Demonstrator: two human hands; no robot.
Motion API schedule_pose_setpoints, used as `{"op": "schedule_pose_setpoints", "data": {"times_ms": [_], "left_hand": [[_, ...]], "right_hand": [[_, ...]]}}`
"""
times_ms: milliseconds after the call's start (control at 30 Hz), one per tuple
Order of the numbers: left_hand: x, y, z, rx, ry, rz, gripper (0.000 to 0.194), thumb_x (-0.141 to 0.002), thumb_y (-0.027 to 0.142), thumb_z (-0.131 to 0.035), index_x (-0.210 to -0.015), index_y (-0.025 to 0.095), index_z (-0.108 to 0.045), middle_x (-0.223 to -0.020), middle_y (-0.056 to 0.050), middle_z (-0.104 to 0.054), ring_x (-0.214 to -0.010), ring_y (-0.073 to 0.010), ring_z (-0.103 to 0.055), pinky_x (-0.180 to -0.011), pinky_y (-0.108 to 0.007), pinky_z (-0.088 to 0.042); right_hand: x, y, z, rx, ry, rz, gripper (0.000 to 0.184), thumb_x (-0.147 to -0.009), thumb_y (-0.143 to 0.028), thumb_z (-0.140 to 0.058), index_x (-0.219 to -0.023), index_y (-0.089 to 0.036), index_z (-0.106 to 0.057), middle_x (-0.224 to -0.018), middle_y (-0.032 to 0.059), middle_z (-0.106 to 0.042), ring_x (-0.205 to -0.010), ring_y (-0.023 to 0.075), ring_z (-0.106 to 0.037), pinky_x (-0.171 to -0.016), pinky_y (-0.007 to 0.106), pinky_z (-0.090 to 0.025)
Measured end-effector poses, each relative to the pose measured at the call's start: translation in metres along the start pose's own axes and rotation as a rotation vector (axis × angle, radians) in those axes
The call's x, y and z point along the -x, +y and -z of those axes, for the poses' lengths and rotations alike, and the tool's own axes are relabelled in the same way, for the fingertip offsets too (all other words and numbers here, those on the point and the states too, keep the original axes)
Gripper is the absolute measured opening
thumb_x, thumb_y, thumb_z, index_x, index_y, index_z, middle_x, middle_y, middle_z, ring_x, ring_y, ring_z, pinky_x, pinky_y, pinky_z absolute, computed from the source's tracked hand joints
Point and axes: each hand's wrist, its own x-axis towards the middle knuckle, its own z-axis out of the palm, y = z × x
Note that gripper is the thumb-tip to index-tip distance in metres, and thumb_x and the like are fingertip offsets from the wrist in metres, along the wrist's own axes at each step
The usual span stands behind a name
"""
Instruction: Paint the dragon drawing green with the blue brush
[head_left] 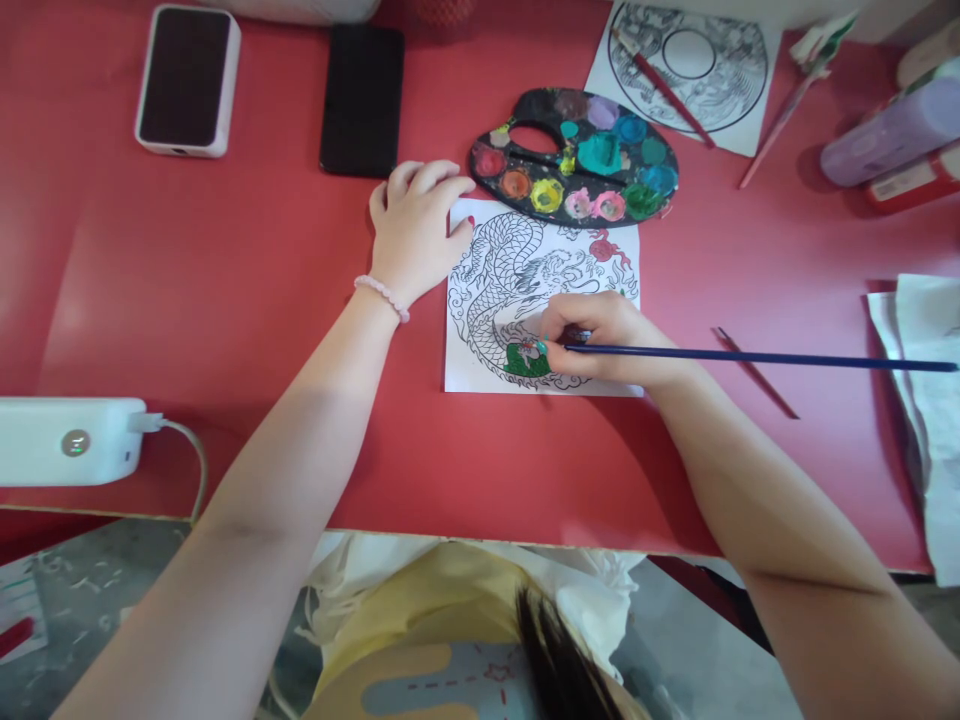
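Note:
My right hand [600, 335] is closed around a paintbrush with a long blue handle [765, 356], which points off to the right. Its tip is low over a sheet with a printed dragon drawing [480, 290], by a patch of green paint [527, 360]. A red-painted swirl shows at the sheet's upper right. My left hand [424, 225] lies with fingers spread at the sheet's upper left corner, thumb on the paper, fingertips close to the palette. The black oval paint palette [577, 155], with wells of many colours, overlaps the sheet's top edge.
Behind the palette lies a second printed sheet [694, 55] with a red brush [667, 90] on it. Bottles [892, 130], another brush [757, 372] and papers [937, 420] are at right. A phone [362, 100], a white-edged device [187, 80] and a cabled power bank [67, 440] sit left.

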Motion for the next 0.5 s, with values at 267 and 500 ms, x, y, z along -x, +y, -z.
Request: {"op": "schedule_pose_setpoints", "data": {"times_ms": [267,500], "left_hand": [[0.000,-0.005,0.001,-0.035,-0.164,-0.056,0.075,-0.068,0.062,-0.037,-0.142,0.062,-0.030,-0.118,0.008,-0.065,-0.146,-0.0400,-0.006,-0.094,-0.080,-0.015],[-0.001,-0.009,-0.002,-0.008,-0.061,-0.039,0.074,-0.067,0.062,-0.038,-0.140,0.063,-0.032,-0.115,0.007,-0.066,-0.145,-0.0408,-0.009,-0.093,-0.079,-0.017]], "right_hand": [[0.000,-0.001,0.000,-0.007,0.003,-0.010,0.023,-0.076,-0.017,-0.060,-0.062,-0.021,-0.042,-0.060,-0.0039,-0.044,-0.058,0.0107,-0.040,-0.056,0.027,-0.032],[0.000,0.001,0.000,0.009,-0.011,-0.017,0.026,-0.076,-0.022,-0.062,-0.062,-0.021,-0.041,-0.060,-0.0041,-0.043,-0.058,0.0104,-0.037,-0.055,0.027,-0.030]]}}
